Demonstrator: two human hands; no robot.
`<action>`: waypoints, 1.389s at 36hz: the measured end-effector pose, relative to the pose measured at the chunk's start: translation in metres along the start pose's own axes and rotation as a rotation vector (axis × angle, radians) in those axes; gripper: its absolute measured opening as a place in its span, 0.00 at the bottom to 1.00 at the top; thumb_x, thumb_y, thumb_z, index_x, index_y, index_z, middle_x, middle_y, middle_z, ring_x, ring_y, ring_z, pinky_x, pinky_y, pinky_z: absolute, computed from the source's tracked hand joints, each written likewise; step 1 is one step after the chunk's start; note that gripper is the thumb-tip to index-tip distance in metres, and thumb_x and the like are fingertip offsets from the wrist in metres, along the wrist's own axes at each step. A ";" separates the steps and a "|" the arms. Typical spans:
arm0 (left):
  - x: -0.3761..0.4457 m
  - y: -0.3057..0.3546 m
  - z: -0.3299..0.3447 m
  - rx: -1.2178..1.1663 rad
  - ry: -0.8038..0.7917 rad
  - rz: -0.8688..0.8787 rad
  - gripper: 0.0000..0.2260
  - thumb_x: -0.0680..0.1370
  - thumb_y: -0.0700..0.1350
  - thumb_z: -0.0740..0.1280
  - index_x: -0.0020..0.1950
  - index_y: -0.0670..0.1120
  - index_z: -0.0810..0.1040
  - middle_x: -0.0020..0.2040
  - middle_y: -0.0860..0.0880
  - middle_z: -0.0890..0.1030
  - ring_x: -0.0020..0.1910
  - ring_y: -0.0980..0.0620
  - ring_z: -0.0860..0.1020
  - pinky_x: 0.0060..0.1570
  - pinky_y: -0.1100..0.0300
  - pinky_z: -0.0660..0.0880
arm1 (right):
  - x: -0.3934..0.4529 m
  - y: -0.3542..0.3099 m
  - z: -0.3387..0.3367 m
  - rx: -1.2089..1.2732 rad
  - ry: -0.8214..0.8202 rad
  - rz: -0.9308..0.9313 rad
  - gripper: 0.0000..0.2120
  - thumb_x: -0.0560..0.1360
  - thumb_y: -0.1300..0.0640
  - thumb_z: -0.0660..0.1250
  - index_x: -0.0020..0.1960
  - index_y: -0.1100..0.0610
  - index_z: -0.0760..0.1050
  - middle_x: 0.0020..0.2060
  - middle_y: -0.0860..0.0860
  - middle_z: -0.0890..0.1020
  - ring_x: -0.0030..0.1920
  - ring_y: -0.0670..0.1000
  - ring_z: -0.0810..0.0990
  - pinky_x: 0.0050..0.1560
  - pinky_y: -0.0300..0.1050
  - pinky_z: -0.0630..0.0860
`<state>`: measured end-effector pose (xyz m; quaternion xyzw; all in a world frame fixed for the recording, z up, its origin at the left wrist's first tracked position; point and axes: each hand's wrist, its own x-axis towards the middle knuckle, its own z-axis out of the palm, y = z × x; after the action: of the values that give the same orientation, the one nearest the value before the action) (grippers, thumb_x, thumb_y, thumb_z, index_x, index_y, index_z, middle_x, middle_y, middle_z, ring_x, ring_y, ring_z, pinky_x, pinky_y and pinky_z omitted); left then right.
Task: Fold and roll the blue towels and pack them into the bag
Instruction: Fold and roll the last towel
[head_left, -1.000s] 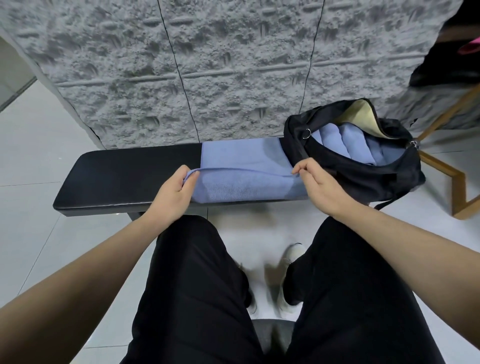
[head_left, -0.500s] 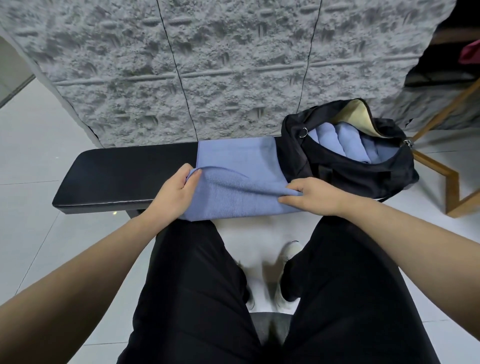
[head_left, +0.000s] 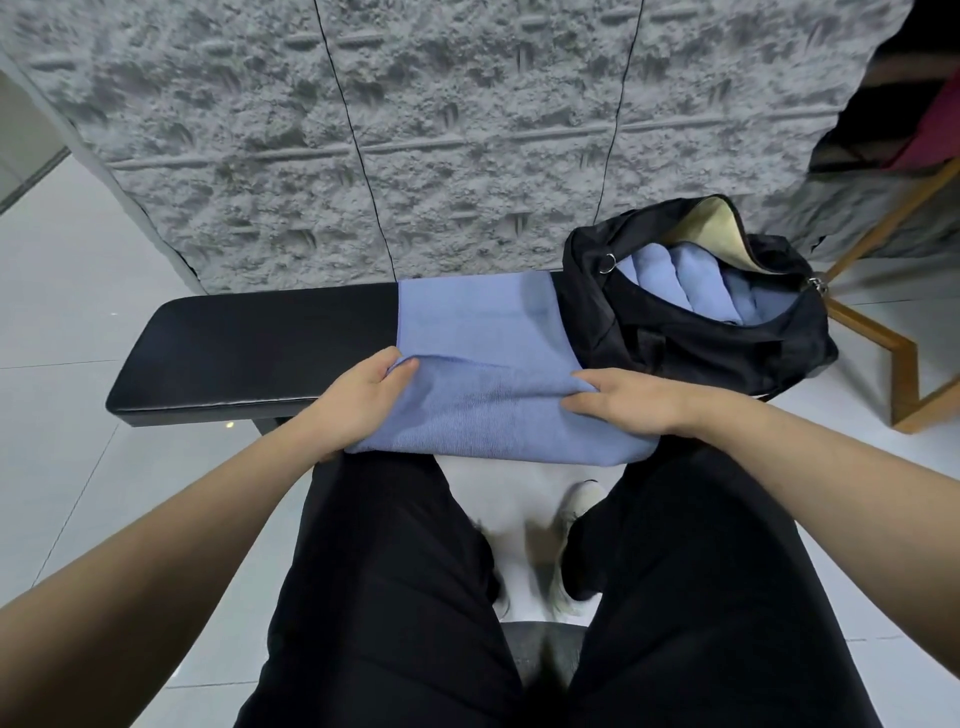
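Observation:
A blue towel (head_left: 483, 332) lies across the black padded bench (head_left: 249, 353), its near part folded over and hanging past the bench's front edge onto my knees. My left hand (head_left: 358, 402) pinches the folded edge at its left end. At the right end my right hand (head_left: 628, 402) grips the same fold. To the right, on the bench, sits an open black bag (head_left: 696, 343) with several rolled blue towels (head_left: 680, 283) side by side inside it.
A rough grey wall panel (head_left: 415, 130) rises right behind the bench. A wooden frame (head_left: 904, 343) stands on the floor to the right of the bag. My legs in black trousers (head_left: 395, 597) fill the foreground over a white tiled floor (head_left: 62, 322).
Both hands have drawn the towel's folded edge toward me, so the towel now hangs over the bench's front edge. The right hand has dropped lower onto the fold.

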<state>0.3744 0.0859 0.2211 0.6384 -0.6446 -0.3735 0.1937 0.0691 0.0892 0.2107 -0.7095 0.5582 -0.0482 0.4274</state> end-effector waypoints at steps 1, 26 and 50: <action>0.000 0.000 0.001 -0.024 -0.044 -0.023 0.16 0.83 0.52 0.57 0.37 0.49 0.64 0.32 0.54 0.65 0.31 0.56 0.63 0.34 0.59 0.61 | 0.000 0.001 0.000 0.013 -0.022 0.017 0.14 0.80 0.48 0.60 0.40 0.55 0.65 0.37 0.48 0.68 0.38 0.47 0.67 0.43 0.48 0.65; 0.065 -0.006 -0.010 -0.410 0.267 -0.136 0.06 0.78 0.49 0.67 0.45 0.48 0.74 0.43 0.50 0.78 0.40 0.53 0.76 0.39 0.58 0.73 | 0.044 0.001 -0.018 0.359 0.566 0.008 0.13 0.79 0.62 0.57 0.59 0.50 0.74 0.42 0.46 0.76 0.42 0.49 0.73 0.42 0.40 0.70; 0.273 -0.048 -0.014 -0.552 0.370 -0.216 0.08 0.76 0.49 0.69 0.46 0.46 0.75 0.42 0.44 0.76 0.40 0.50 0.73 0.40 0.53 0.72 | 0.263 0.020 -0.056 0.788 1.084 0.208 0.06 0.81 0.55 0.61 0.54 0.54 0.76 0.40 0.46 0.78 0.37 0.43 0.72 0.41 0.37 0.71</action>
<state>0.3870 -0.1767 0.1328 0.6833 -0.4022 -0.4300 0.4319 0.1217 -0.1612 0.1249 -0.3188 0.6997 -0.5558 0.3160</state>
